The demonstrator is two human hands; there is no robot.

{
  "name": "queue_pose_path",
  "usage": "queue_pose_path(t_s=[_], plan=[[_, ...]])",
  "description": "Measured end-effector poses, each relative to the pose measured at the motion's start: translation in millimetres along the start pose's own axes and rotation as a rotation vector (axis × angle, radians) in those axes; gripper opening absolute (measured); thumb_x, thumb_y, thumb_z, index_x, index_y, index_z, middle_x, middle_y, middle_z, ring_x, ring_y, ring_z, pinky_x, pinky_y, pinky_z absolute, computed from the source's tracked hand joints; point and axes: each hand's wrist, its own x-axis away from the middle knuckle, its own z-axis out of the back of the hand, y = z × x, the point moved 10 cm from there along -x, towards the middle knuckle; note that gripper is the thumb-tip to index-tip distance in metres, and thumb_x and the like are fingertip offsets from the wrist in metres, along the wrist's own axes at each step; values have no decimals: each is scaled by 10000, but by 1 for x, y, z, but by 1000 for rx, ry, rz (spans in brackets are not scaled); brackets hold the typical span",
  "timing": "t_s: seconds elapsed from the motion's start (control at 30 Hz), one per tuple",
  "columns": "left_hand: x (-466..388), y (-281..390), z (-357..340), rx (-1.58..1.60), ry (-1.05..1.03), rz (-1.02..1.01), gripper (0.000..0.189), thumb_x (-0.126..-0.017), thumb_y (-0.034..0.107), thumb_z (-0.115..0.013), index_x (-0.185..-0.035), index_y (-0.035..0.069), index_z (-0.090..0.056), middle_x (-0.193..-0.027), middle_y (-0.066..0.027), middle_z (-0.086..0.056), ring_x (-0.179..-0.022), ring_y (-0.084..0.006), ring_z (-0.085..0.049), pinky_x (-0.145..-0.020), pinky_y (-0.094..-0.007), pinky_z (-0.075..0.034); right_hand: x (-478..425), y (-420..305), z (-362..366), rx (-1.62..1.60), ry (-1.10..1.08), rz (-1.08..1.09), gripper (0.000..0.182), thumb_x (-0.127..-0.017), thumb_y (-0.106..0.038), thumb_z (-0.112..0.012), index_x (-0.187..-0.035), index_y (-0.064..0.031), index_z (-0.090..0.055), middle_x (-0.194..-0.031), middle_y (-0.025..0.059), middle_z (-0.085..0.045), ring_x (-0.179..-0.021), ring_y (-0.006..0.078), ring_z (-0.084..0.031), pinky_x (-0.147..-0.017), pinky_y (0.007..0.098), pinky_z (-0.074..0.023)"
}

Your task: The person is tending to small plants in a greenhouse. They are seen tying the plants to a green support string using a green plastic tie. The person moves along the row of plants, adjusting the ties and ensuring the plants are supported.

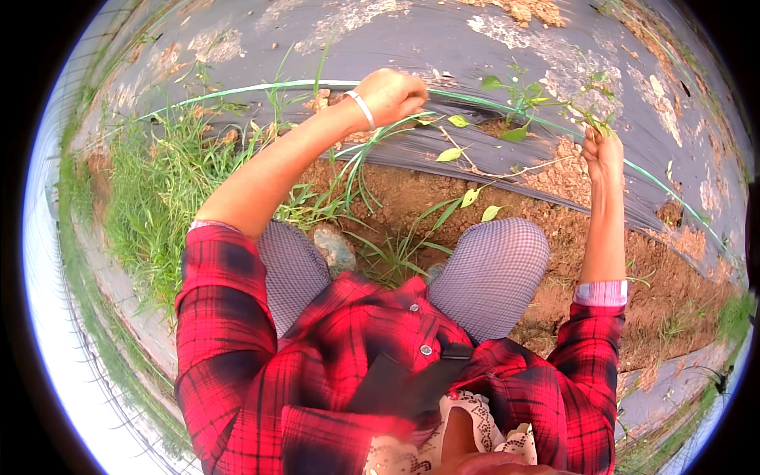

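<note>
My left hand [392,95], with a pale bracelet at the wrist, is closed at a long green-and-white drip tape or strip [261,88]; a bundle of thin green strands [363,151] hangs just below it. Whether both are in its fingers is hard to see. On the right, my right hand [602,148] pinches a leafy green plant stem [585,107]. Between the hands a small plant [521,95] with green leaves stands at a hole in the black plastic mulch film [433,53]. A dry, bare stalk [510,174] lies on the film's lower edge.
Tall grass [166,178] grows thickly at the left. Bare brown soil [647,297] lies between the film and my knees and reaches to the right. Grass blades [398,255] and a shoe [335,246] show between my legs. Dirt clumps [528,9] rest on the film.
</note>
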Motion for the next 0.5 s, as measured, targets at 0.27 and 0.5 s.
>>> queue_pose_path(t_s=[0.27, 0.5], plan=[[108, -149, -130, -218, -398, 474, 343, -688, 363, -591, -795, 37, -592, -780, -196, -584, -755, -341, -565, -691, -410, -445, 136, 55, -95, 212, -368, -135, 64, -764, -90, -553, -730, -37, -553, -555, -32, -456, -426, 12, -316, -371, 149, -214], [101, -141, -132, -383, -185, 654, 338, -712, 336, -591, -933, 82, -563, -980, -119, -554, -930, -266, -530, -751, -381, -449, 197, 48, -162, 489, -733, -36, 80, -752, -65, -567, -732, 6, -536, -601, -39, -455, -541, 25, -387, -480, 174, -319]])
